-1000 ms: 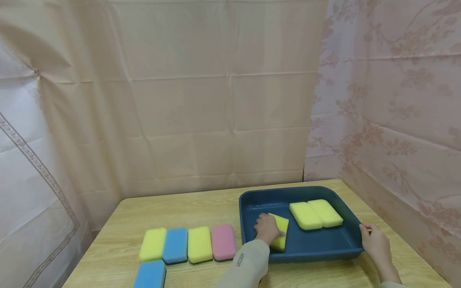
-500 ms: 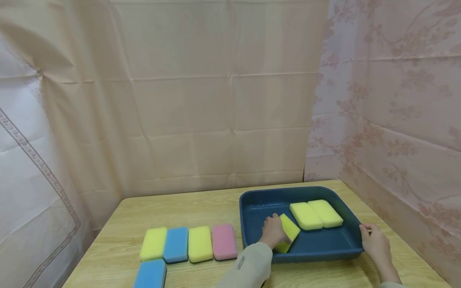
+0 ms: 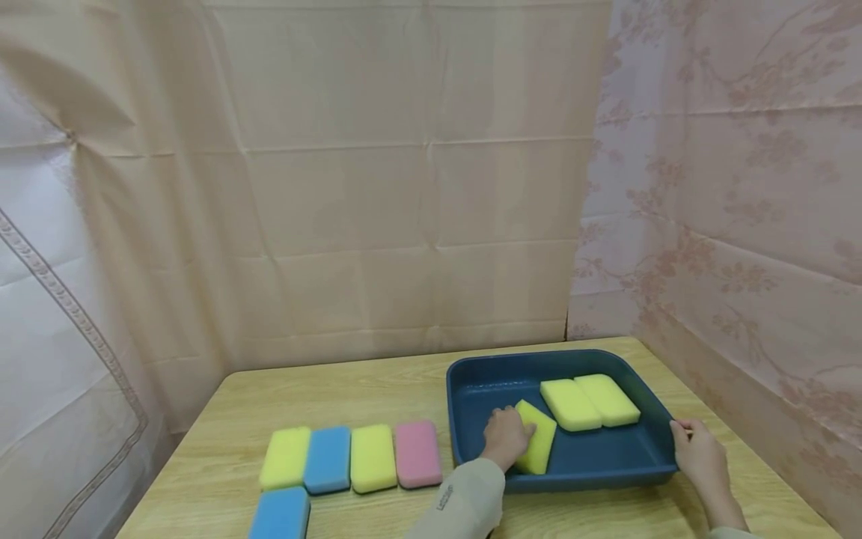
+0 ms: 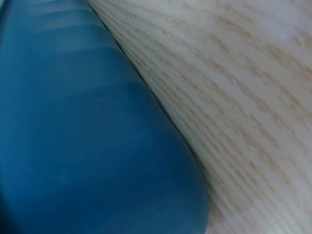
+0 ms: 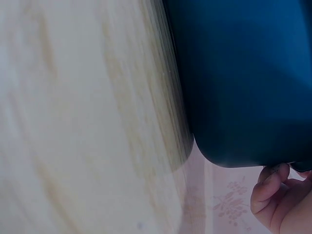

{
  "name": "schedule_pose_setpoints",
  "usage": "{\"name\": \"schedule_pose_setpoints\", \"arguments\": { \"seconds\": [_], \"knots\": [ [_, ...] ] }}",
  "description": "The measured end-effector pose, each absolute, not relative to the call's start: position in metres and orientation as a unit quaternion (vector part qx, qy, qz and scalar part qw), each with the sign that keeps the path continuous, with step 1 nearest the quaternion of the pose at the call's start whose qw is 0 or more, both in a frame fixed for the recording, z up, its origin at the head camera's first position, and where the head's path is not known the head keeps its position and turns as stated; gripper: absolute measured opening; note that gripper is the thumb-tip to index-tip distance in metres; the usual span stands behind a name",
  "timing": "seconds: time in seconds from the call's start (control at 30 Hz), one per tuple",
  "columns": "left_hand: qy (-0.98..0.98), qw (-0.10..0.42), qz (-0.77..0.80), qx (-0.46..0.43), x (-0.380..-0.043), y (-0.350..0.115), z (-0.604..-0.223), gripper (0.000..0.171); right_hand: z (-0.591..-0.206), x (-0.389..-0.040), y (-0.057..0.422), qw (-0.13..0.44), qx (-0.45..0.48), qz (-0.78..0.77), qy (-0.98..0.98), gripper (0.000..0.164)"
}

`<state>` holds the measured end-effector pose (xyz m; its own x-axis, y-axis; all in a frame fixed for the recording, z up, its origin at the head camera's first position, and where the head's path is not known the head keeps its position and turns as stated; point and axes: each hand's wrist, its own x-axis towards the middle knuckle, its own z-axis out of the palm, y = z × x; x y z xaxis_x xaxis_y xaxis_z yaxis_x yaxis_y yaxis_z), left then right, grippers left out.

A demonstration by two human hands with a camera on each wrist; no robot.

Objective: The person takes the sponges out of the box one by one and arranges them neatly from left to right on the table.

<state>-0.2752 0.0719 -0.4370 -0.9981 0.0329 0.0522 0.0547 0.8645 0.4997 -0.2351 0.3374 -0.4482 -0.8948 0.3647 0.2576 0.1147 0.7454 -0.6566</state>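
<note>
In the head view my left hand (image 3: 506,438) reaches over the near wall of a dark blue tray (image 3: 599,457) and grips a yellow sponge (image 3: 539,442), its thumb lying against the sponge. This sponge sits at an angle in the tray's near left part. My right hand (image 3: 702,453) holds the tray's near right corner, and its curled fingers (image 5: 267,190) appear at that corner in the right wrist view. Two yellow sponges, one left (image 3: 570,404) and one right (image 3: 608,399), lie side by side farther back in the tray. The left wrist view shows only the tray's outer wall (image 4: 107,146) and tabletop.
Left of the tray a row holds a yellow sponge (image 3: 286,458), a blue sponge (image 3: 328,459), another yellow sponge (image 3: 373,457) and a pink sponge (image 3: 418,453). A second blue sponge (image 3: 280,514) lies nearer. Cloth curtains (image 3: 404,187) hang behind the wooden table (image 3: 337,397).
The yellow sponge under my left hand has shifted slightly right and turned in the tray. My right hand has stayed at the tray's corner.
</note>
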Motion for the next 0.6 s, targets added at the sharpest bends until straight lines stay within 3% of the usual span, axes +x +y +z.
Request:
{"name": "schedule_pose_setpoints", "arguments": {
  "seconds": [0.13, 0.37, 0.6],
  "knots": [
    [-0.966, 0.017, -0.258, -0.012, -0.2752, 0.0735, -0.4373, 0.047, -0.4476, -0.2351, 0.337, 0.187, -0.133, 0.335, -0.914, 0.032],
    [-0.95, 0.02, -0.31, -0.017, -0.2718, 0.0713, -0.4358, 0.033, -0.4466, -0.2342, 0.3361, 0.187, -0.134, 0.335, -0.914, 0.031],
    [-0.938, 0.04, -0.342, -0.035, -0.271, 0.0684, -0.4379, 0.036, -0.4468, -0.2334, 0.3356, 0.191, -0.135, 0.34, -0.911, 0.031]
  ]
}}
